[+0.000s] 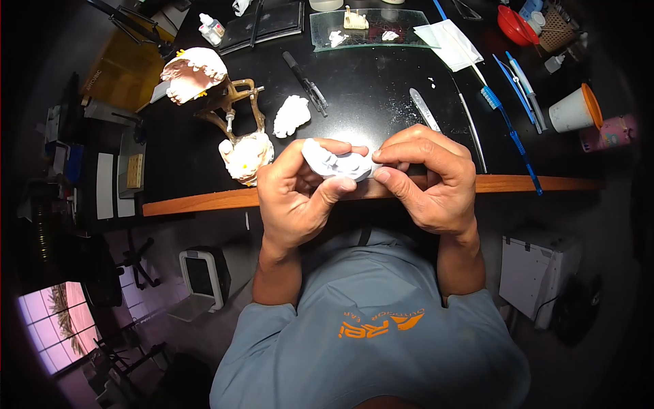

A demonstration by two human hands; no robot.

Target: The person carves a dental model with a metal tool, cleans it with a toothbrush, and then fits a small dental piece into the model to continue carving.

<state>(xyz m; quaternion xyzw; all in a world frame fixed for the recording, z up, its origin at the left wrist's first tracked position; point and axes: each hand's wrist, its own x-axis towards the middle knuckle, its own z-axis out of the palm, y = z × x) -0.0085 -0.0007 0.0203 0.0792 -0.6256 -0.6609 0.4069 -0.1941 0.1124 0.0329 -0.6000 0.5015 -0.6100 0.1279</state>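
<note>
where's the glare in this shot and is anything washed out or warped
Head view: bright glare on the black tabletop; head view: the white piece between left hand and right hand looks partly washed out; head view: wide-angle distortion seems to slant the window, and the corners go dark

Dental laboratory or dental workshop, by the look of it. Black-topped bench (371, 78) with a wooden front edge. At left, a hinged, brass-coloured articulator (257, 109) carrying a toothed upper cast (196, 67) and a lower cast (248, 160). White tooth model (320, 158) held in left hand (293, 194) and right hand (439, 178) at the bench edge: same trade. Glass slab (323, 28) at the far side, small toothed model (355, 22) standing on it. Pale powder (413, 117) scattered beside a flat blade (425, 109). Blue-ended brush (490, 97) and small bottles (212, 31) within the work area. Orange see-through cover (119, 75) far left, lettering apparently ANYCUBIC. Beyond: dim room, gridded window (58, 327).
</note>
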